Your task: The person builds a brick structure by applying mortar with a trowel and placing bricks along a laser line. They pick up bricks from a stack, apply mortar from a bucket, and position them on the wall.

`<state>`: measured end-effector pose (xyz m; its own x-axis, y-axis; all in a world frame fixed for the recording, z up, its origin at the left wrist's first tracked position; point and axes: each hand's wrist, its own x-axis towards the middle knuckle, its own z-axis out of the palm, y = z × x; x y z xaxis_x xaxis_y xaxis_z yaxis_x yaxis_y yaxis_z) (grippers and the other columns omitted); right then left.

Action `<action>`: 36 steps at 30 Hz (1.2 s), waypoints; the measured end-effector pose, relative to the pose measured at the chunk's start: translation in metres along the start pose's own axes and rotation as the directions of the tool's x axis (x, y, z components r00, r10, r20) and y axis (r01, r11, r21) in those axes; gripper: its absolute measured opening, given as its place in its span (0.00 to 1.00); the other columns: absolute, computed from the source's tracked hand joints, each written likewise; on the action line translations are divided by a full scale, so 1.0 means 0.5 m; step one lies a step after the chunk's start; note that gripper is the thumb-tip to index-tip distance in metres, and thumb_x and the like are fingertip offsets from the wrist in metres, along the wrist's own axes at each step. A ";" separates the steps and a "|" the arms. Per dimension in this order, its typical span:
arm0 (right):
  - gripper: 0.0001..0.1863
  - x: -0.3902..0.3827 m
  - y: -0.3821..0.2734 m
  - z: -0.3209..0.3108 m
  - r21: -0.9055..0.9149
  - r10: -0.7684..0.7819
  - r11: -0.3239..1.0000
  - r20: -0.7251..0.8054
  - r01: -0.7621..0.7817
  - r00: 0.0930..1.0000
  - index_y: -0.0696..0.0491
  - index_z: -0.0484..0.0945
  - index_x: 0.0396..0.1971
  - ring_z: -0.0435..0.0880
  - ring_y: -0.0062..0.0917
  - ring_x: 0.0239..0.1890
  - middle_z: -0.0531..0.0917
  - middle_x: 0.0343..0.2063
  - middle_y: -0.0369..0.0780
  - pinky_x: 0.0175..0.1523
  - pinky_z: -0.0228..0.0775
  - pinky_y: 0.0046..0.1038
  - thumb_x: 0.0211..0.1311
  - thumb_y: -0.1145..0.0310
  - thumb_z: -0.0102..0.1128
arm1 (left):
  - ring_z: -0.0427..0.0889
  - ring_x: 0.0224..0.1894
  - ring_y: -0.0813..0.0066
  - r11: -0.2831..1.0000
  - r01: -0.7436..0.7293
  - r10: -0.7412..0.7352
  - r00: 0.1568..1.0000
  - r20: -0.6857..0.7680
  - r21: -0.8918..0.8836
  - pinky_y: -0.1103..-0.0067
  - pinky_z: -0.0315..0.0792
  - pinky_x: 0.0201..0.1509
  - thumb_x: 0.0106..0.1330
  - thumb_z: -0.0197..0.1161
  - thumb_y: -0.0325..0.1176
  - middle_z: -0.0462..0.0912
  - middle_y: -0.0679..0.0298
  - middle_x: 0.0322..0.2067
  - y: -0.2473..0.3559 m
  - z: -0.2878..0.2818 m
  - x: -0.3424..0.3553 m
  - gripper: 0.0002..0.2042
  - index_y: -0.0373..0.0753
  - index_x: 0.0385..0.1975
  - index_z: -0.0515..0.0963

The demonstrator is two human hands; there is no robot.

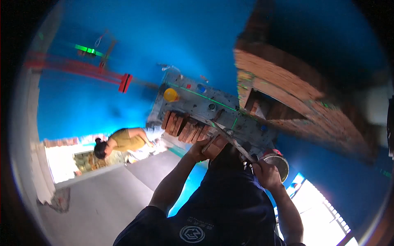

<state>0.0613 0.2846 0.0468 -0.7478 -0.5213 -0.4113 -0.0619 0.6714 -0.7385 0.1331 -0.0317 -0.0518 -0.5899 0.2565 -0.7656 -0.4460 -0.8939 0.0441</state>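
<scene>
My left hand is closed round a reddish-brown brick, held in front of my body. My right hand grips the handle of a long, flat-bladed bricklaying tool. Its greyish blade slants up and left, its far end just above the brick; whether they touch I cannot tell. Just beyond my left hand stands a row of several bricks, tilted against one another on the grey floor slab. Next to my right hand is a round bucket, partly hidden by that hand.
A brick structure with a rectangular opening rises at the right. Yellow and blue round objects lie on the slab, crossed by green laser lines. Far left are a red bar and a bent-over person in an olive top.
</scene>
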 end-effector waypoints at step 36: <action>0.18 0.168 -0.192 0.021 -0.338 -0.470 0.830 0.002 0.443 0.883 0.56 0.73 0.25 0.71 0.38 0.16 0.72 0.15 0.47 0.21 0.55 0.37 0.69 0.57 0.48 | 0.72 0.56 0.62 0.556 -0.335 0.465 0.884 0.049 0.761 0.71 0.65 0.59 0.48 0.75 0.41 0.75 0.55 0.53 0.256 -0.080 -0.062 0.38 0.31 0.59 0.66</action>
<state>0.0115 0.1707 0.0777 -0.6293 -0.7770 -0.0170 -0.6061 0.5043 -0.6150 0.1211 -0.1686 -0.0481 -0.7619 -0.1713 -0.6247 -0.5624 -0.3036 0.7691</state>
